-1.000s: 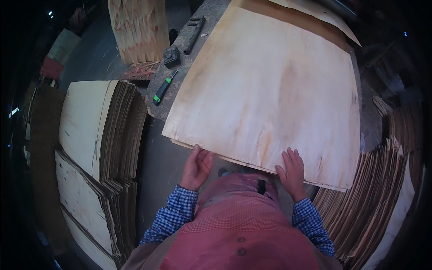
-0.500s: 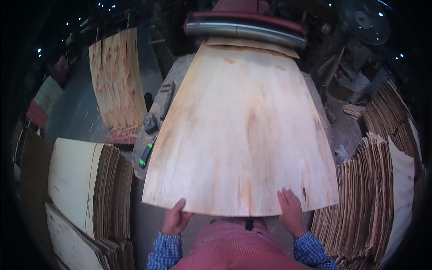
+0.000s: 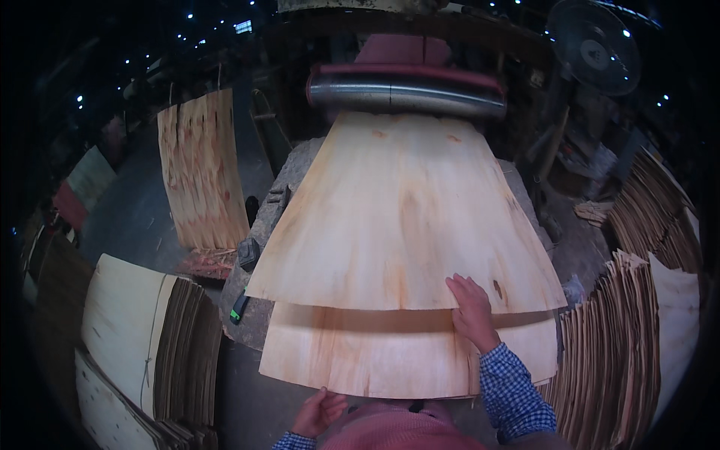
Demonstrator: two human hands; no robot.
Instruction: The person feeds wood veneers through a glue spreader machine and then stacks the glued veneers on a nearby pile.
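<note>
A pale wood veneer sheet (image 3: 409,217) with brown streaks stretches away from me, its far end close to a shiny metal roller (image 3: 405,94). My right hand (image 3: 474,311) grips its near edge toward the right, with fingers laid over the top; the thumb is mostly hidden. Below that edge lies another veneer sheet (image 3: 367,352), its front strip bare and shadowed by the upper one. My left hand (image 3: 319,412) is open, loosely bent, just under the lower sheet's front edge and off the upper sheet.
Upright bundles of veneer stand at left (image 3: 124,330) and right (image 3: 611,352). A green-and-black utility knife (image 3: 238,309) and a dark block (image 3: 248,253) lie on the worktable's rough left side (image 3: 292,169). A knotty veneer panel (image 3: 202,172) leans beyond; a fan (image 3: 592,49) stands far right.
The upper sheet has slid away toward the roller, uncovering the front of the sheet below. My left hand has let go of it and dropped lower; my right hand has moved forward with it.
</note>
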